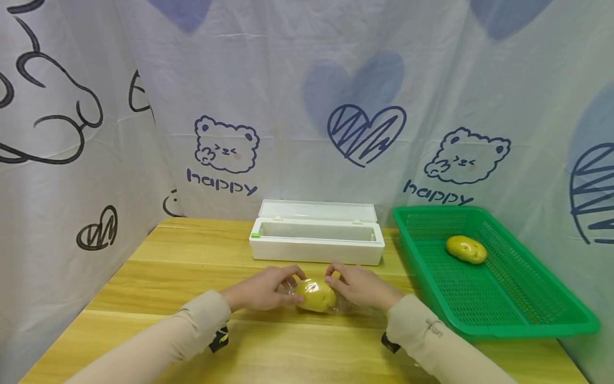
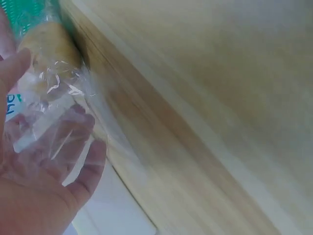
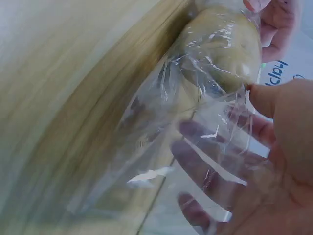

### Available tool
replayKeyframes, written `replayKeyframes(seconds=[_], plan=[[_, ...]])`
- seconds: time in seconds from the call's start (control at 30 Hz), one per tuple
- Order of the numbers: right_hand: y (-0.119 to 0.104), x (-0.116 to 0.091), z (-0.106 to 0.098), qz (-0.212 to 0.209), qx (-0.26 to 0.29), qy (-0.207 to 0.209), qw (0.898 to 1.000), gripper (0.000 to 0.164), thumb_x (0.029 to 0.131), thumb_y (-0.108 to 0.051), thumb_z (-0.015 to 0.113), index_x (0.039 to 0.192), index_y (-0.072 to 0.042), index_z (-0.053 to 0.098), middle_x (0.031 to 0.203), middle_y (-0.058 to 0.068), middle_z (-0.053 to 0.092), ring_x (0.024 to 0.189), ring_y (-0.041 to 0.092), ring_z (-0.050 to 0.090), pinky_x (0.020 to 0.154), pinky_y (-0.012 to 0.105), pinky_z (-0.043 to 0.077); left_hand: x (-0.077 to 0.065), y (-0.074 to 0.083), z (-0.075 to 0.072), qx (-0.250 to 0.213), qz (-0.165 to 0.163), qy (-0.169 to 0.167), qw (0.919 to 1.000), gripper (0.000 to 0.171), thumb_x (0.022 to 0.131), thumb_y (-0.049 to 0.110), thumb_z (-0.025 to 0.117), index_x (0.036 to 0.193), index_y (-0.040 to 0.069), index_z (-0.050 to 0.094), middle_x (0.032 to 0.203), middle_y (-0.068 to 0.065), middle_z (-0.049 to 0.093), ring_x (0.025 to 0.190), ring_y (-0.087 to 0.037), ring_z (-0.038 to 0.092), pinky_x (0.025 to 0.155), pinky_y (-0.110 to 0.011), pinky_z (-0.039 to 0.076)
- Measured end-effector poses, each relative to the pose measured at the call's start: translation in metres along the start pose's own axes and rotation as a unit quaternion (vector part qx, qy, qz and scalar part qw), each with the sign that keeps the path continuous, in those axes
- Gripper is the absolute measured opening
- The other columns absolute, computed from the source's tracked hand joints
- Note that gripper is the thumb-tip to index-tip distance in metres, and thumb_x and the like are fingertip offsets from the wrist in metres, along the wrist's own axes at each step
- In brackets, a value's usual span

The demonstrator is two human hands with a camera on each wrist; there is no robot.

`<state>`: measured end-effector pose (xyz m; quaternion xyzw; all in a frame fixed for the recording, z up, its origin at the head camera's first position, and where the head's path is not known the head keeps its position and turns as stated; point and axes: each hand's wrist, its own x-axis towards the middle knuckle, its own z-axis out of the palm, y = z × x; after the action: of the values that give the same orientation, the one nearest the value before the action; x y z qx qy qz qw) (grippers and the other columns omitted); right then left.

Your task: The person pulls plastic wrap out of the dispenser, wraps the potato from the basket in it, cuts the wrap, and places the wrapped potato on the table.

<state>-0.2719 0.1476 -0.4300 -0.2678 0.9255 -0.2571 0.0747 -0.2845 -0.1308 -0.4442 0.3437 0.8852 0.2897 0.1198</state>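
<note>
A yellow potato (image 1: 316,296) lies on the wooden table between both hands, wrapped in clear plastic film (image 3: 215,78) whose loose ends spread out at either side. My left hand (image 1: 266,288) is at its left end, thumb against the wrapped potato and curved fingers behind the film, as the left wrist view shows. At the opposite end my right hand (image 1: 360,285) holds the film with thumb and forefinger close to the potato. In the right wrist view its other fingers are spread and show through the film.
Behind the hands stands a long white box (image 1: 316,250) with its lid (image 1: 316,210) raised and a small green piece (image 1: 256,235) at its left corner. To the right, a green basket (image 1: 431,298) holds another potato (image 1: 466,249). A printed curtain (image 1: 288,106) hangs along the table's back.
</note>
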Motion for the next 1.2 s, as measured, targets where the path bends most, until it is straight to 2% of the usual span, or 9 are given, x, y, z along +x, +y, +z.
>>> replayKeyframes(seconds=[0.13, 0.23, 0.37, 0.47, 0.53, 0.63, 0.8, 1.03, 1.2], plan=[[-0.006, 0.001, 0.001, 0.005, -0.065, 0.041, 0.997, 0.027, 0.111, -0.033, 0.060, 0.132, -0.019, 0.068, 0.127, 0.009, 0.077, 0.116, 0.031, 0.072, 0.098, 0.058, 0.053, 0.003, 0.000, -0.002, 0.054, 0.009, 0.015, 0.9984, 0.056, 0.098, 0.045, 0.078, 0.140, 0.011, 0.064, 0.129, -0.009, 0.074, 0.117, -0.025, 0.070, 0.104, -0.048, 0.059], [-0.011, 0.000, 0.000, 0.000, -0.097, 0.044, 0.994, 0.035, 0.107, -0.042, 0.066, 0.134, -0.021, 0.071, 0.134, 0.005, 0.075, 0.125, 0.034, 0.066, 0.103, 0.064, 0.045, 0.005, 0.000, -0.003, 0.069, 0.007, 0.018, 0.9974, 0.054, 0.100, 0.042, 0.077, 0.140, 0.009, 0.066, 0.128, -0.007, 0.074, 0.118, -0.024, 0.070, 0.105, -0.048, 0.059], [-0.012, -0.001, 0.000, -0.002, -0.121, 0.029, 0.992, 0.057, 0.096, -0.056, 0.077, 0.140, -0.021, 0.070, 0.135, 0.003, 0.075, 0.121, 0.031, 0.064, 0.104, 0.064, 0.044, 0.009, -0.004, -0.001, 0.082, -0.003, 0.017, 0.9965, 0.052, 0.103, 0.043, 0.073, 0.141, 0.009, 0.067, 0.118, -0.003, 0.073, 0.104, -0.018, 0.067, 0.096, -0.042, 0.059], [-0.008, 0.000, 0.005, -0.002, -0.118, 0.018, 0.993, 0.065, 0.093, -0.055, 0.081, 0.145, -0.019, 0.067, 0.131, 0.004, 0.076, 0.115, 0.028, 0.067, 0.102, 0.063, 0.045, 0.010, -0.007, 0.001, 0.093, -0.009, 0.009, 0.9955, 0.054, 0.105, 0.046, 0.069, 0.143, 0.007, 0.067, 0.113, -0.002, 0.072, 0.096, -0.015, 0.064, 0.090, -0.038, 0.058], [-0.004, 0.001, 0.008, -0.001, -0.108, 0.012, 0.994, 0.065, 0.093, -0.050, 0.082, 0.147, -0.018, 0.065, 0.128, 0.005, 0.077, 0.113, 0.028, 0.069, 0.102, 0.064, 0.045, 0.010, -0.009, 0.002, 0.094, -0.013, 0.002, 0.9955, 0.055, 0.106, 0.047, 0.066, 0.144, 0.007, 0.067, 0.113, -0.004, 0.072, 0.096, -0.016, 0.064, 0.090, -0.039, 0.059], [0.001, 0.002, 0.009, 0.007, -0.088, 0.010, 0.996, 0.064, 0.096, -0.047, 0.080, 0.149, -0.017, 0.062, 0.128, 0.007, 0.077, 0.118, 0.031, 0.070, 0.103, 0.065, 0.046, 0.012, -0.008, -0.001, 0.082, -0.018, 0.002, 0.9964, 0.053, 0.107, 0.045, 0.064, 0.143, 0.006, 0.067, 0.123, -0.010, 0.074, 0.108, -0.022, 0.068, 0.100, -0.047, 0.059], [0.004, 0.002, 0.007, 0.013, -0.062, 0.006, 0.998, 0.064, 0.097, -0.044, 0.079, 0.150, -0.015, 0.061, 0.132, 0.011, 0.076, 0.123, 0.036, 0.070, 0.100, 0.065, 0.050, 0.015, -0.007, -0.005, 0.076, -0.027, -0.007, 0.9967, 0.054, 0.108, 0.045, 0.063, 0.143, 0.005, 0.067, 0.134, -0.015, 0.071, 0.123, -0.032, 0.065, 0.111, -0.055, 0.054], [0.004, 0.000, 0.005, -0.009, -0.052, -0.025, 0.998, 0.063, 0.098, -0.046, 0.078, 0.149, -0.012, 0.061, 0.133, 0.012, 0.075, 0.120, 0.034, 0.071, 0.101, 0.060, 0.055, 0.011, -0.013, -0.005, 0.084, -0.012, -0.024, 0.9961, 0.056, 0.107, 0.049, 0.062, 0.143, 0.006, 0.068, 0.136, -0.014, 0.069, 0.121, -0.029, 0.065, 0.105, -0.051, 0.057], [0.002, -0.004, 0.004, -0.007, -0.015, -0.047, 0.999, 0.064, 0.096, -0.051, 0.079, 0.146, -0.016, 0.063, 0.128, 0.008, 0.077, 0.118, 0.028, 0.072, 0.104, 0.055, 0.057, 0.005, -0.010, -0.007, 0.074, -0.011, -0.045, 0.9962, 0.053, 0.105, 0.050, 0.065, 0.140, 0.010, 0.069, 0.137, -0.011, 0.067, 0.116, -0.024, 0.063, 0.101, -0.049, 0.058]])
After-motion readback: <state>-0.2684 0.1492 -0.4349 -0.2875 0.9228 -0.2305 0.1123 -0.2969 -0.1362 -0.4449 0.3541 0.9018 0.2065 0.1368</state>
